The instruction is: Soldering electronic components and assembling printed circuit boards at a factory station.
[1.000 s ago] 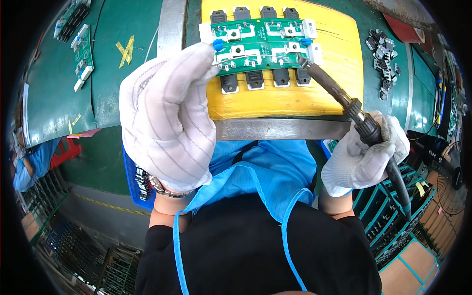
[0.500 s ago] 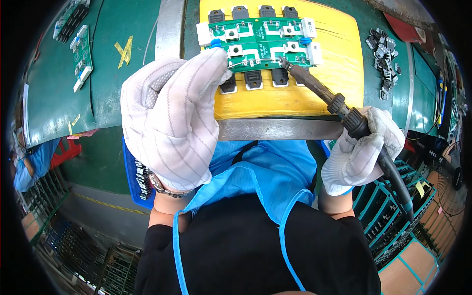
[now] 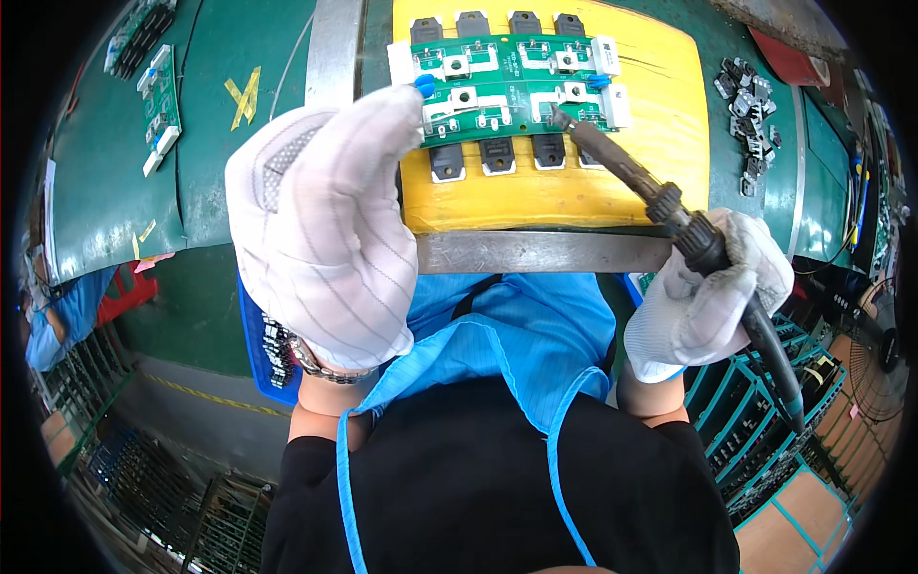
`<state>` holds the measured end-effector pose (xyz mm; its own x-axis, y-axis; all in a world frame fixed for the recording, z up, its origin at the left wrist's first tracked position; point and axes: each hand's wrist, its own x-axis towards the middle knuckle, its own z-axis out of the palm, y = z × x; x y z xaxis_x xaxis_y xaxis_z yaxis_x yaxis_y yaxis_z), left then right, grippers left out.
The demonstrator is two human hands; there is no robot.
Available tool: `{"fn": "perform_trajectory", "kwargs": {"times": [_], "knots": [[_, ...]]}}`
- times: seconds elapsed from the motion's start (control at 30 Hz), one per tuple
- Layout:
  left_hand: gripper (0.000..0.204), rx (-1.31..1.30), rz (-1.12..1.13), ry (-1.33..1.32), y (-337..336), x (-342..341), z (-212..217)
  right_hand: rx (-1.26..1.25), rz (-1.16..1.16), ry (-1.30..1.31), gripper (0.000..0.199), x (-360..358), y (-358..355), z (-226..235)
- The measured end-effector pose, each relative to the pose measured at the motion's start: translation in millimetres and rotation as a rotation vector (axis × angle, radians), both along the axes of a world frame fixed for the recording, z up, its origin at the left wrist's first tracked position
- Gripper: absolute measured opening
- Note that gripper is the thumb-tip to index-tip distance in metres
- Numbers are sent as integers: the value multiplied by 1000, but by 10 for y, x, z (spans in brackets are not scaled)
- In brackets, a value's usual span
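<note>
A green circuit board (image 3: pixel 521 122) lies on a yellow pad (image 3: pixel 612 196), with black transistors (image 3: pixel 497 153) sticking out along its near and far edges. White blocks and blue parts sit at its ends. My gloved left hand (image 3: pixel 325 210) pinches a thin solder wire (image 3: pixel 459 113) at the board's left end, and the wire reaches over the near half of the board. Its fingertips cover the board's near left corner. In my gloved right hand (image 3: pixel 717 287) is a soldering iron (image 3: pixel 622 167), held like a pen, its tip at the board's near edge, right of the middle.
A second circuit board (image 3: pixel 163 110) and a stack of dark parts (image 3: pixel 139 43) lie on the green bench at the left. Loose metal parts (image 3: pixel 749 120) are heaped at the right. A metal strip (image 3: pixel 535 253) edges the bench, and a blue bin (image 3: pixel 260 344) stands below it.
My left hand has moved left, drawing the solder wire away from the iron's tip. The soldering iron and my right hand have shifted slightly right and nearer. The board appears a little further right.
</note>
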<state>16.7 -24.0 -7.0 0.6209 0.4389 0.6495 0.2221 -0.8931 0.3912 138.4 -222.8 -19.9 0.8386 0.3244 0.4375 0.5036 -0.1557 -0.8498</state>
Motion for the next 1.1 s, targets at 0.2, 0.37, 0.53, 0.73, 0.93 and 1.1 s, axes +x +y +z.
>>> {"fn": "perform_trajectory", "kwargs": {"times": [0.2, 0.37, 0.53, 0.73, 0.93, 1.1], "knots": [[22, 53, 3, 50, -22, 18, -14, 46, 29, -23, 34, -25, 48, -4], [23, 43, -31, 57, -17, 23, -9, 52, 64, -78, 30, 5, 34, -41], [24, 34, -8, 67, -19, 14, -21, 48, 48, -50, 30, -18, 45, -34], [23, -30, -76, 14, -3, 18, -65, 26, 47, -46, 30, -14, 30, -34], [12, -177, 65, -154, 1, -77, -3, 201, -146, -69, 30, 10, 95, -54], [18, -22, 11, -13, 71, -124, -37, 90, 3, 92, 21, -36, 117, 91]]}}
